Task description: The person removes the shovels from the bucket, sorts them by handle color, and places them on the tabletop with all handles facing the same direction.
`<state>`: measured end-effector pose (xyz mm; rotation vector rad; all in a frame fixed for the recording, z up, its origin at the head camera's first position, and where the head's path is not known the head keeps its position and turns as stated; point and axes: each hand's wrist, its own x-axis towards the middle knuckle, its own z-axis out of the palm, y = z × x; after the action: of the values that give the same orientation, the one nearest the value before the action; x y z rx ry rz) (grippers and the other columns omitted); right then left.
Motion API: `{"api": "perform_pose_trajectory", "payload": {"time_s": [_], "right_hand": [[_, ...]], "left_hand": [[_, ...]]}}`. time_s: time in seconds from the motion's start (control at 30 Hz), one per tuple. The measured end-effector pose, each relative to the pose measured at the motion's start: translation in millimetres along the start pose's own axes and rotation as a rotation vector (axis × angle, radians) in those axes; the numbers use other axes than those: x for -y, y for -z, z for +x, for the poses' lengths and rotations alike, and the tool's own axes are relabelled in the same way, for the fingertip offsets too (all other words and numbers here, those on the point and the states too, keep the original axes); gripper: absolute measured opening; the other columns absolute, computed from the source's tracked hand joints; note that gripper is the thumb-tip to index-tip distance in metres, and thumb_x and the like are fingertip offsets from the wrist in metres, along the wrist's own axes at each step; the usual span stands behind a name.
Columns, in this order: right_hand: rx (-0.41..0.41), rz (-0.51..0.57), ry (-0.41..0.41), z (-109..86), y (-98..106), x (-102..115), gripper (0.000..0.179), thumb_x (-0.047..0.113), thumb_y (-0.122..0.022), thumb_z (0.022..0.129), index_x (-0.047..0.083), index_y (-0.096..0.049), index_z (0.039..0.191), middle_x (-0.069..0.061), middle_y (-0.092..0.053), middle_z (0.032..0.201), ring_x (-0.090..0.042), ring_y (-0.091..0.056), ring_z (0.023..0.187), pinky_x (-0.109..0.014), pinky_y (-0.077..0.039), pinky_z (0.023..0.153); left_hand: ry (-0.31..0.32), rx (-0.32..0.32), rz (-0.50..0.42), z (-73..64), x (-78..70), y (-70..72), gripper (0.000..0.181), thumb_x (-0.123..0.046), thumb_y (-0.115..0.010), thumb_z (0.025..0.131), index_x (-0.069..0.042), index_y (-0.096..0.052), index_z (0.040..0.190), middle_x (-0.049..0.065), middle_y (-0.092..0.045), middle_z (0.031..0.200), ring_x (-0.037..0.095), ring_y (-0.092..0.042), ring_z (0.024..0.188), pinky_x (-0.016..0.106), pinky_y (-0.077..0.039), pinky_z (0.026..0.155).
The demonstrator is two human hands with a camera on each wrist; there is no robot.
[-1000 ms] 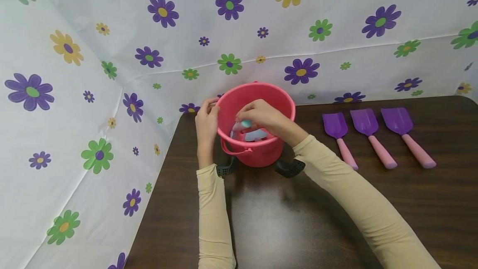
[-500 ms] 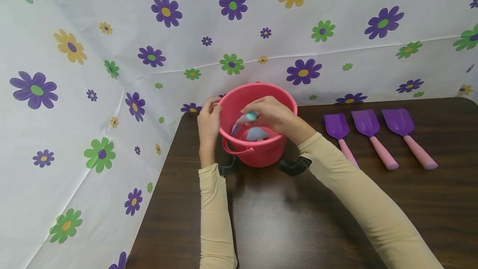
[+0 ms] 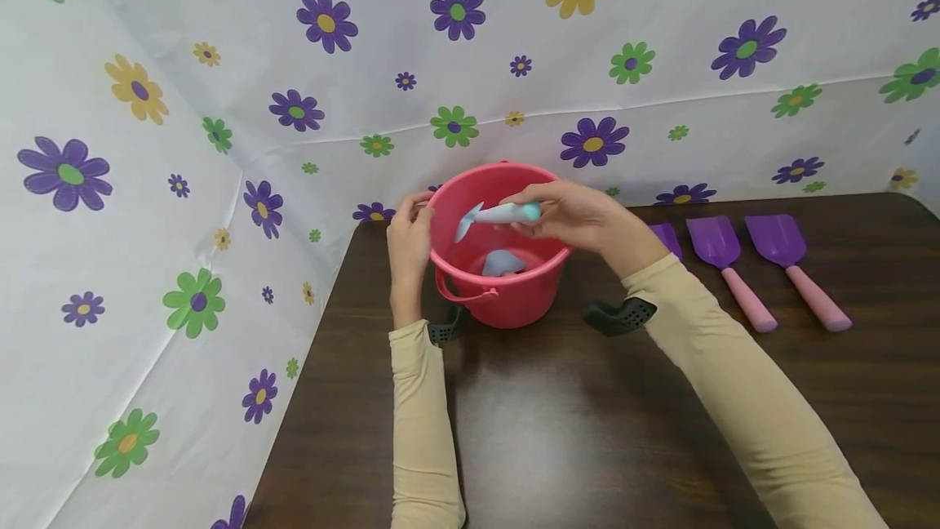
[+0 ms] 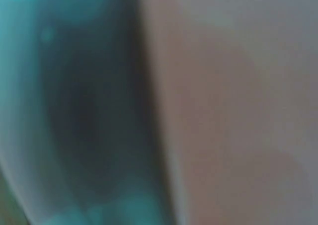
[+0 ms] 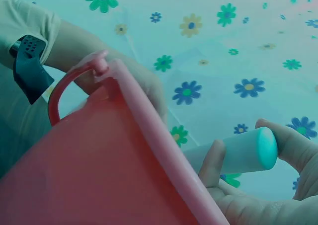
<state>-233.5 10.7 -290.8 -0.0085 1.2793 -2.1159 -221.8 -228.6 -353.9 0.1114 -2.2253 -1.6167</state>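
Observation:
The pink bucket [image 3: 510, 304] stands tilted toward me on the table. At its left rim, my left hand [image 3: 410, 255] grips the side, thumb toward the edge. My right hand [image 3: 576, 219] pinches the handle of a small pale blue toy tool [image 3: 499, 214] above the bucket's opening. The tool has a turquoise handle end and a narrow, forked-looking head pointing left. Down in the bucket lies a grey-blue piece [image 3: 503, 262]. In the right wrist view, thumb and fingers clasp the handle [image 5: 243, 153] beside the bucket rim [image 5: 164, 150]. Skin and a dark blur fill the left wrist view.
Three purple shovels with pink handles lie in a row on the right: one [image 3: 667, 240] partly behind the right wrist, another [image 3: 714, 240], and the farthest [image 3: 775, 240]. A flower-print sheet [image 3: 352, 72] rises behind and left of the dark wooden table [image 3: 543, 439].
My right hand has lifted the pale blue toy tool up from inside the bucket and moved right with it. My left hand stays on the rim.

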Motion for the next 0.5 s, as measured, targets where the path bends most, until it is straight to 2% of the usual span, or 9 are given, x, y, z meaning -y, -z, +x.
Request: {"api": "perform_pose_trajectory", "payload": {"time_s": [0.13,0.3,0.4,0.5], "right_hand": [[0.012,0.124,-0.022,-4.4,5,1,0.066,0.002,-0.053,0.103,0.013,-0.022,0.161,-0.015,-0.04,0.147,-0.036,-0.042,0.134,-0.031,-0.058,0.085],[0.0,0.248,-0.03,-9.7,8,1,0.075,0.003,-0.06,0.1,0.019,-0.021,0.163,-0.014,-0.037,0.152,-0.037,-0.039,0.14,-0.032,-0.059,0.083],[0.021,0.274,-0.016,-14.9,10,0,0.078,0.001,-0.062,0.099,0.017,-0.021,0.163,-0.014,-0.034,0.154,-0.037,-0.038,0.14,-0.032,-0.059,0.084],[0.045,0.291,-0.003,-21.1,12,-2,0.078,0.0,-0.062,0.099,0.016,-0.021,0.163,-0.016,-0.035,0.154,-0.036,-0.045,0.134,-0.031,-0.059,0.083]], "left_hand": [[-0.007,-0.002,0.001,0.2,1.0,-0.9,0.035,-0.018,-0.052,0.103,-0.005,-0.066,0.133,0.018,-0.071,0.12,0.032,-0.069,0.108,0.046,-0.057,0.094],[-0.007,0.001,-0.003,0.6,1.2,-1.2,0.035,-0.018,-0.052,0.103,-0.005,-0.065,0.133,0.018,-0.071,0.121,0.032,-0.068,0.108,0.046,-0.057,0.095],[-0.01,0.0,-0.002,0.4,1.2,-1.4,0.035,-0.018,-0.052,0.103,-0.005,-0.066,0.133,0.017,-0.071,0.121,0.032,-0.069,0.108,0.046,-0.057,0.095],[-0.007,-0.003,-0.008,-0.4,1.3,-1.0,0.034,-0.018,-0.052,0.103,-0.006,-0.066,0.132,0.017,-0.071,0.121,0.032,-0.069,0.107,0.045,-0.057,0.094]]}}
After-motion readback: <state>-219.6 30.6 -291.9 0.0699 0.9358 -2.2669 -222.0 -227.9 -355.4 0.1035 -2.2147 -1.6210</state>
